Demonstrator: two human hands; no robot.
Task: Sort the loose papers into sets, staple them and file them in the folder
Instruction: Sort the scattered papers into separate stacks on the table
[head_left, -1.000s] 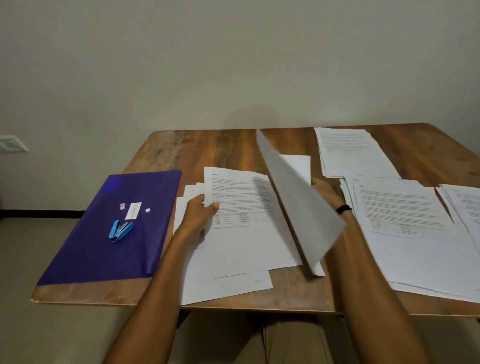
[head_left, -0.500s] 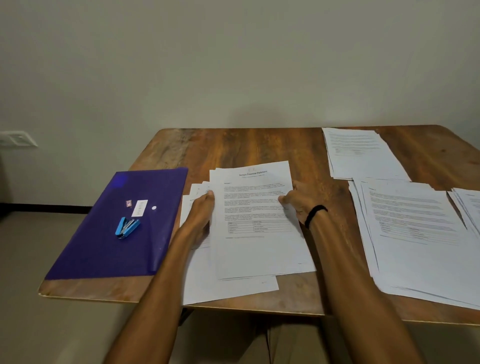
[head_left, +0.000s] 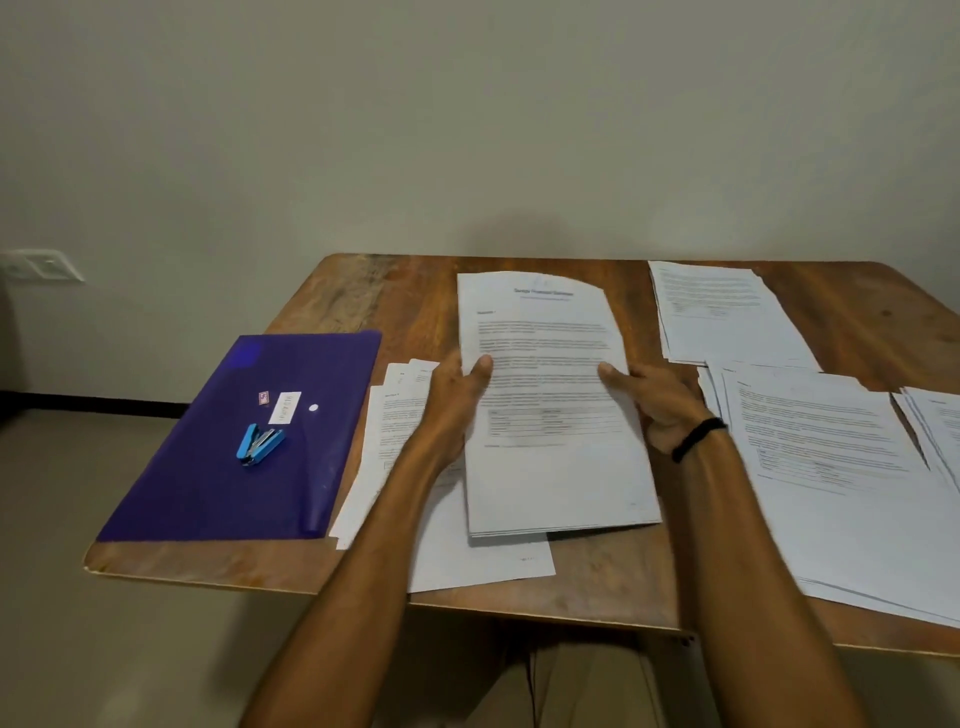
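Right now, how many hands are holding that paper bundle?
2: the left hand holds the paper bundle on its left edge, the right hand on its right.

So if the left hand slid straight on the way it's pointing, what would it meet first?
Probably just the set of papers it grips; the left hand points across it. Beyond that lies bare table, though depth is unclear.

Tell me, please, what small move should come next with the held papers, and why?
Probably tap the paper set on the table to square it: the left hand and right hand grip its sides, its lower edges look slightly fanned, and the stapler lies untouched on the folder.
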